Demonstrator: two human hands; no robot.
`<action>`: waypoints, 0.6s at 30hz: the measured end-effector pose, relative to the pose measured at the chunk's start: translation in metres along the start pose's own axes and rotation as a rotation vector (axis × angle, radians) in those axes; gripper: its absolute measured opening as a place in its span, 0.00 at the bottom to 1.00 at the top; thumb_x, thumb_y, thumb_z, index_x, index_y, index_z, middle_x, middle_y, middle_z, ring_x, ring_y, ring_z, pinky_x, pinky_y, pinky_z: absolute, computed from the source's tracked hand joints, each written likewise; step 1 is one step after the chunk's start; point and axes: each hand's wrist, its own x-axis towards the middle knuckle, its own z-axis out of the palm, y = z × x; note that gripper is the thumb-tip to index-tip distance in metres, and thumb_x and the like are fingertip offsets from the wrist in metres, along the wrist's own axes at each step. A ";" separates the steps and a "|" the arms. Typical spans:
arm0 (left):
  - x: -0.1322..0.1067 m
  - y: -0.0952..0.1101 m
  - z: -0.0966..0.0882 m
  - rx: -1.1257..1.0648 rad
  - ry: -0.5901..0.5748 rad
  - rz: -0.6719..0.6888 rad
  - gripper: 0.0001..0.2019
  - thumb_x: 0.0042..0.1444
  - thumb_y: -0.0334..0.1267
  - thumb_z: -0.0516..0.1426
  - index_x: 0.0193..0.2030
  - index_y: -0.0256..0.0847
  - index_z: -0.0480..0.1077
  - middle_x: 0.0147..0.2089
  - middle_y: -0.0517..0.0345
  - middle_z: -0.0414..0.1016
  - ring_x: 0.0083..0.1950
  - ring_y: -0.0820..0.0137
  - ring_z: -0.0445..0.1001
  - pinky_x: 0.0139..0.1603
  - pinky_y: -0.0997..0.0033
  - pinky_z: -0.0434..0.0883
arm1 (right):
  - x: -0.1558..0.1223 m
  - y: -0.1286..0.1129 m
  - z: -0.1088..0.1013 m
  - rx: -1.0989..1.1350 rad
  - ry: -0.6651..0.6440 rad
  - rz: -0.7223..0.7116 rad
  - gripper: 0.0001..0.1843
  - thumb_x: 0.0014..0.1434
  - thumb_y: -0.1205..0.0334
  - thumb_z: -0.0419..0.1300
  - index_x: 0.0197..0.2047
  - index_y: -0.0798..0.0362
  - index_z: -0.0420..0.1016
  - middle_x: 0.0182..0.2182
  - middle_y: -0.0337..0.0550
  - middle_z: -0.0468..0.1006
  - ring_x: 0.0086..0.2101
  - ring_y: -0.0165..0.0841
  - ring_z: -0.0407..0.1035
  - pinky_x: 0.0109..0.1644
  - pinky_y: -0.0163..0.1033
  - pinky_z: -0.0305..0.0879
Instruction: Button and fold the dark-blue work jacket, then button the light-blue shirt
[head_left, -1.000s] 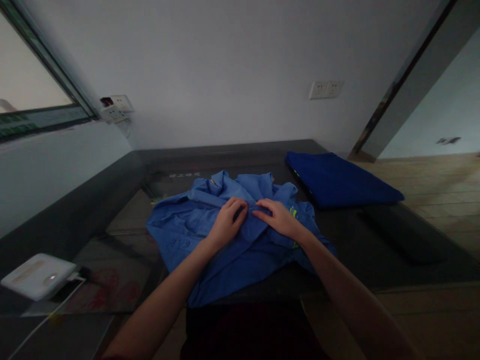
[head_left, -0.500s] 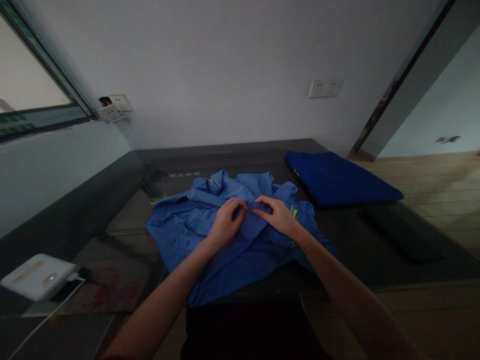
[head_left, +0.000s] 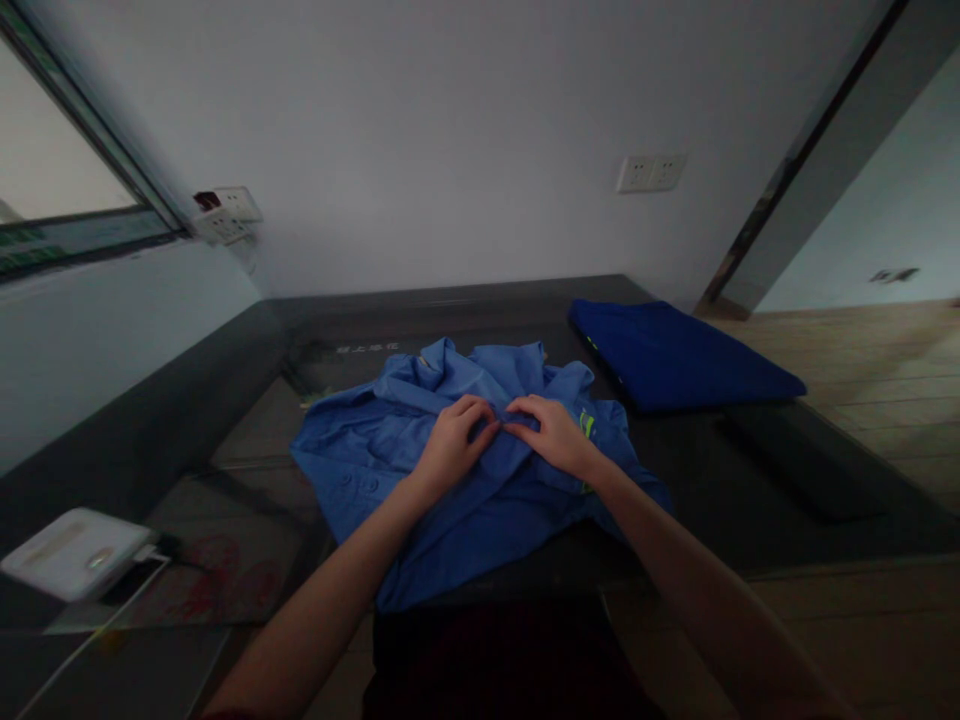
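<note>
A crumpled light blue shirt (head_left: 375, 450) with buttons lies spread on the dark table (head_left: 750, 500) in front of me. My left hand (head_left: 450, 445) and my right hand (head_left: 555, 435) meet over its middle, fingertips almost touching. Both hands are closed in a pinch on the shirt's front edge. Small yellow-green markings show on the cloth just right of my right hand.
A folded dark blue garment (head_left: 675, 355) lies at the table's far right. A white box-like device (head_left: 71, 553) with a cable sits at the left near edge. Wall sockets (head_left: 651, 173) are on the back wall; wooden floor lies to the right.
My two hands have drawn closer together over the shirt's middle, the fingertips now nearly meeting. The shirt has barely shifted.
</note>
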 end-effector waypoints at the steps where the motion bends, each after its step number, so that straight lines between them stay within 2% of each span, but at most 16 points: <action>1: 0.000 0.000 0.000 0.012 -0.004 -0.001 0.04 0.60 0.36 0.53 0.36 0.41 0.68 0.43 0.53 0.71 0.45 0.66 0.70 0.49 0.66 0.68 | 0.000 -0.001 0.000 -0.010 0.001 0.004 0.05 0.56 0.69 0.61 0.37 0.53 0.74 0.34 0.43 0.77 0.38 0.36 0.71 0.43 0.39 0.64; 10: -0.002 0.003 0.002 0.076 -0.010 -0.019 0.07 0.62 0.37 0.51 0.36 0.41 0.68 0.44 0.53 0.69 0.46 0.66 0.70 0.48 0.66 0.67 | 0.000 0.002 0.003 0.046 0.039 0.019 0.04 0.56 0.67 0.61 0.37 0.52 0.73 0.34 0.42 0.77 0.37 0.35 0.71 0.40 0.38 0.64; 18: -0.002 0.004 0.005 -0.089 0.013 -0.036 0.08 0.63 0.37 0.49 0.35 0.40 0.66 0.41 0.54 0.68 0.43 0.68 0.68 0.46 0.70 0.66 | 0.001 0.001 0.000 0.116 -0.041 0.053 0.04 0.58 0.62 0.59 0.35 0.53 0.72 0.32 0.40 0.76 0.34 0.34 0.70 0.38 0.36 0.61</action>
